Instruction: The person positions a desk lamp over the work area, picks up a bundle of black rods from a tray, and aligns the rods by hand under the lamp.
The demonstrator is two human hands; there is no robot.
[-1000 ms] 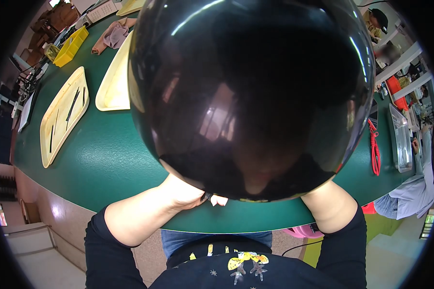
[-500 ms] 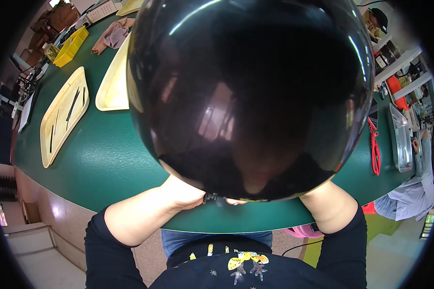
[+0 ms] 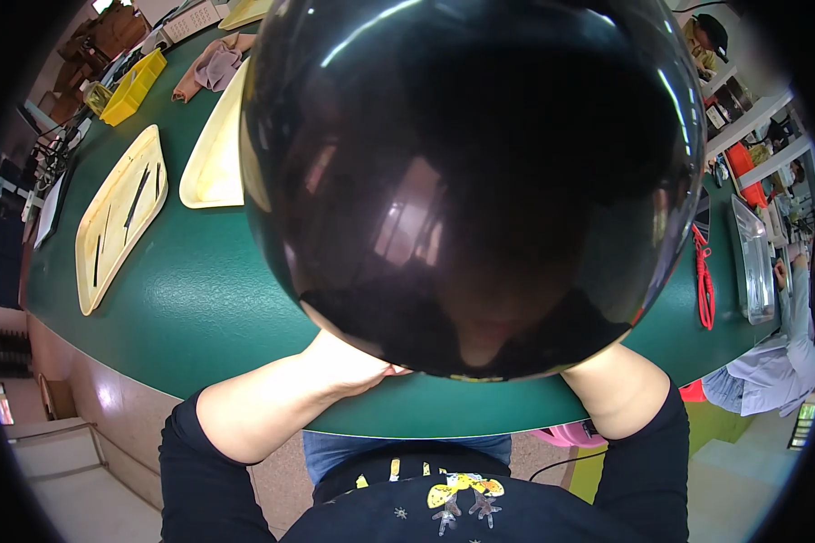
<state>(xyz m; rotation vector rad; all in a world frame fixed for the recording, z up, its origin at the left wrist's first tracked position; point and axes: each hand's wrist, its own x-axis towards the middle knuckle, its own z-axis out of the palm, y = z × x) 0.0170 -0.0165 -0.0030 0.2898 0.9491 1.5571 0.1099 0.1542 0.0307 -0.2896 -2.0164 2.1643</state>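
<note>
A large glossy black dome (image 3: 480,181) fills the middle of the view, above the green table (image 3: 199,290). My left hand (image 3: 353,365) is under its lower left edge; the back of the hand and the wrist show, while the fingers are almost wholly hidden. On the other side, my right hand (image 3: 607,362) reaches beneath the lower right edge, with only the wrist area visible. What either hand holds is hidden by the dome.
On the left lie a cream tray (image 3: 109,262) with several thin dark pieces, another cream tray (image 3: 210,172), a cloth (image 3: 215,68) and a yellow bin (image 3: 134,88). A red cord (image 3: 704,281) and a clear tray (image 3: 753,262) lie right. Other people sit at the right.
The small dark piece and the fingertips seen below the dome's lower edge are now mostly out of sight. The dome has barely shifted, and both forearms have stayed in place.
</note>
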